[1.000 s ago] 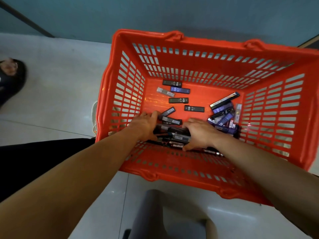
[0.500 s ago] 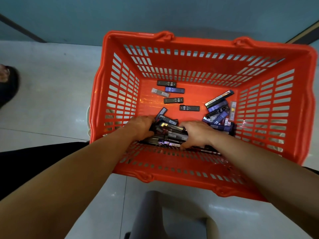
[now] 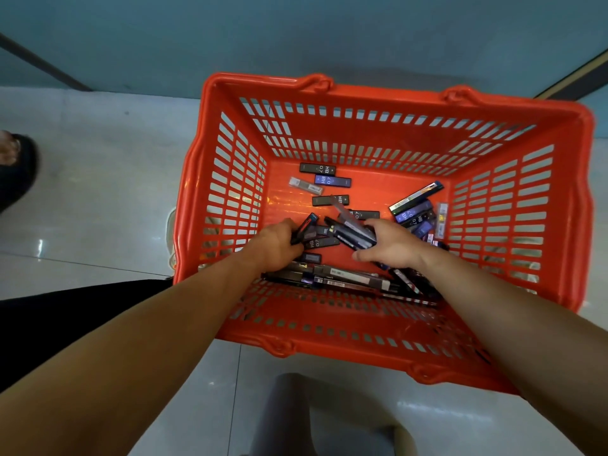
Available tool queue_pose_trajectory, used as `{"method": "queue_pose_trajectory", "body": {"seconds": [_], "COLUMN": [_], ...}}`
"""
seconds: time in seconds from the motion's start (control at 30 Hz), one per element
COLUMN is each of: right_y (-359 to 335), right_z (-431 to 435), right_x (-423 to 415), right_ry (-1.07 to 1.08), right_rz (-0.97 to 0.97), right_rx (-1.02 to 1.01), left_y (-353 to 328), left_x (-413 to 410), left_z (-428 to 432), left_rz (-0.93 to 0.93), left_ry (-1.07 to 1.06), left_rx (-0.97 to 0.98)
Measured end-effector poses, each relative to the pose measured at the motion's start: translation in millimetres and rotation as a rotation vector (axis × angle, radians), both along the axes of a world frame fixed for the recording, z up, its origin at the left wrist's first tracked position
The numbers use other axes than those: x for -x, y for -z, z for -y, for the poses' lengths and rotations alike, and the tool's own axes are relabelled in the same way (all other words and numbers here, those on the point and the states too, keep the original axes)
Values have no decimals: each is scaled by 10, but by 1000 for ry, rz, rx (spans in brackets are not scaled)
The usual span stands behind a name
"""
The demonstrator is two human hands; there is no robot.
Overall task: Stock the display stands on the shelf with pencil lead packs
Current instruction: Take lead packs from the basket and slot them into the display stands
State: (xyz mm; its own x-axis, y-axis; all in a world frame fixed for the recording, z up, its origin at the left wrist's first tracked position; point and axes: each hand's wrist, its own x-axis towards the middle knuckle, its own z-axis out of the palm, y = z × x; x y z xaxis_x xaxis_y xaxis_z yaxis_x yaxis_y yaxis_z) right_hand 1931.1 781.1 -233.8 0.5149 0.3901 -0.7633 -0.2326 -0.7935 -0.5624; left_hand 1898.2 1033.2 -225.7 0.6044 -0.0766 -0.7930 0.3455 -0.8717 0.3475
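An orange plastic basket (image 3: pixel 543 199) stands on the floor, with several black and blue pencil lead packs loose on its bottom. Both my hands reach into it from the near side. My left hand (image 3: pixel 274 246) grips a few dark packs (image 3: pixel 309 225) at the left of the pile. My right hand (image 3: pixel 393 246) holds a bundle of packs (image 3: pixel 353 233), lifted a little and tilted. More packs (image 3: pixel 414 212) lie heaped at the right, others (image 3: pixel 324 179) lie flat toward the far wall, and a row (image 3: pixel 345 279) sits along the near wall.
The basket sits on glossy pale floor tiles (image 3: pixel 108 199) before a teal wall (image 3: pixel 296 37). Another person's foot in a dark sandal (image 3: pixel 14 166) is at the left edge. My dark trouser leg (image 3: pixel 65 317) and a grey shape (image 3: pixel 296 419) are near the bottom.
Both hands closed around packs from the pile and raised them slightly. The right hand's bundle now tilts up off the basket bottom. The camera shifted a little.
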Motion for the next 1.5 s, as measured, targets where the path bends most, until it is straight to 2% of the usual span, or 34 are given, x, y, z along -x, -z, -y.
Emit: {"method": "queue_pose_trajectory", "body": {"seconds": [0.2, 0.33, 0.6, 0.8, 0.9, 1.03, 1.27, 1.5], "right_y": [-8, 46, 146, 151, 164, 139, 89, 23], "right_z": [-21, -142, -283, -384, -425, -465, -570, -530], "right_x": [-111, -135, -196, -210, -211, -232, -218, -229], "right_ry": [376, 421, 330, 227, 211, 210, 212, 250], "right_rz": [-10, -28, -42, -3, -4, -5, 50, 37], "right_rx": [-150, -199, -232, -254, -270, -278, -285, -292], "left_y": [-33, 19, 176, 249, 186, 234, 213, 242], "left_x": [-138, -169, -210, -259, -303, -311, -340, -318], "left_z": [307, 518, 576, 494, 489, 459, 497, 413], "left_rz": [-10, 10, -35, -43, 2, 45, 142, 63], "left_ry": [-674, -818, -890, -890, -841, -930, -929, -954], "left_rx": [356, 461, 606, 633, 628, 567, 551, 583]}}
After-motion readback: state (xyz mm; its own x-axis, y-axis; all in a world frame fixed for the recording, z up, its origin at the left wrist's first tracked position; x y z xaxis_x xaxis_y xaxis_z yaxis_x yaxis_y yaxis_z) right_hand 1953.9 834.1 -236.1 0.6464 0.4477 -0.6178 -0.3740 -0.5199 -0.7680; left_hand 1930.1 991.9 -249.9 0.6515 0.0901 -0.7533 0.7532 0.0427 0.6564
